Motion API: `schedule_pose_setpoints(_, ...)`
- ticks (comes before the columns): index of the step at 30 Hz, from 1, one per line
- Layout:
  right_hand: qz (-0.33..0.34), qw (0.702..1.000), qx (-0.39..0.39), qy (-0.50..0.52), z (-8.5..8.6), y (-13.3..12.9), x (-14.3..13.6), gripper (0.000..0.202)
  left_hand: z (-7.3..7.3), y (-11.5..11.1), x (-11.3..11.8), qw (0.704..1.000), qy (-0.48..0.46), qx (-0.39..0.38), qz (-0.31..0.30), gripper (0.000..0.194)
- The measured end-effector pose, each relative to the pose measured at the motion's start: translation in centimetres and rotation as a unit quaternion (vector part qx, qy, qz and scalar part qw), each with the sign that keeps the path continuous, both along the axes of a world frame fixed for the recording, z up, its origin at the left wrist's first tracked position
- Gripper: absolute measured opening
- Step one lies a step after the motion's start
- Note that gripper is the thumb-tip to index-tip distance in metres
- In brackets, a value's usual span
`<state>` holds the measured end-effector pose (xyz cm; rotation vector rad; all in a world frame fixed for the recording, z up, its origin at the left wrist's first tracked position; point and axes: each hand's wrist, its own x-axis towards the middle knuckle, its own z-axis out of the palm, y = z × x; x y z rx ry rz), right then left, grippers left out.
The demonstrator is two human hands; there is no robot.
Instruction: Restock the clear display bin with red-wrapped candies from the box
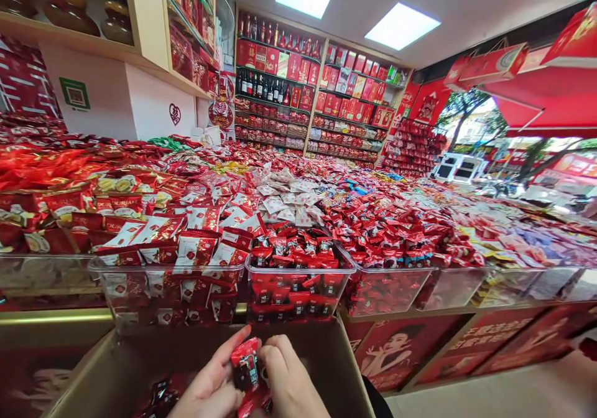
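Both my hands are together over an open cardboard box [352,368] at the bottom of the head view. Between them is a small red and black wrapped candy [245,368] with pale lettering. My left hand [209,384] has its fingers closed on the candy's left side, one finger pointing up along it. My right hand [286,374] grips the candy's right side with curled fingers; their tips are partly hidden. More dark red wrapped candies [163,396] lie low in the box, left of my hands. Just beyond stands a clear bin [301,272] of similar red and black candies.
A clear bin [170,270] of white and red packets stands to the left, red candies [387,225] heap to the right. Shelves [280,66] with bottles and red boxes line the back wall. A red awning [545,104] and parked vehicle [459,168] show at right.
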<state>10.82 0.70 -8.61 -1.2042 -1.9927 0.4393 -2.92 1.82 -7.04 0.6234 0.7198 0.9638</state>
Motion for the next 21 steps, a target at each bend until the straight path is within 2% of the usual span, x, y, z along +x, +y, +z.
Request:
schedule_pose_setpoints(3, -0.007, 0.999, 0.035, -0.038, -0.7, 0.2, 0.1, 0.036, 0.8, 0.1, -0.5, 0.997, 0.056, 0.052, -0.031, 0.046)
schedule_pose_setpoints(5, -0.008, 0.999, 0.028, -0.031, -0.5, 0.2, 0.1, 0.029, 1.1, 0.3, -1.0, 0.987, 0.115, 0.101, -0.044, 0.043)
schedule_pose_setpoints(10, 0.03, 0.995, -0.091, -0.027, 1.8, -0.3, 0.3, 0.016, 1.4, 0.8, -1.4, 0.966, 0.2, 0.161, -0.006, 0.017)
schedule_pose_setpoints(12, 0.033, 0.991, -0.126, 0.021, 2.7, -0.7, 0.5, 0.023, 1.6, 0.7, -1.3, 0.96, 0.22, 0.171, 0.012, 0.013)
schedule_pose_setpoints(15, 0.026, 0.977, -0.154, 0.144, 3.2, -0.9, 0.9, 0.029, 1.9, 0.6, -1.0, 0.96, 0.223, 0.162, 0.039, 0.02)
schedule_pose_setpoints(21, 0.003, 0.903, -0.286, 0.319, 2.5, -0.1, 1.4, 0.024, 1.7, 0.3, -0.5, 0.97, 0.193, 0.144, 0.037, 0.026)
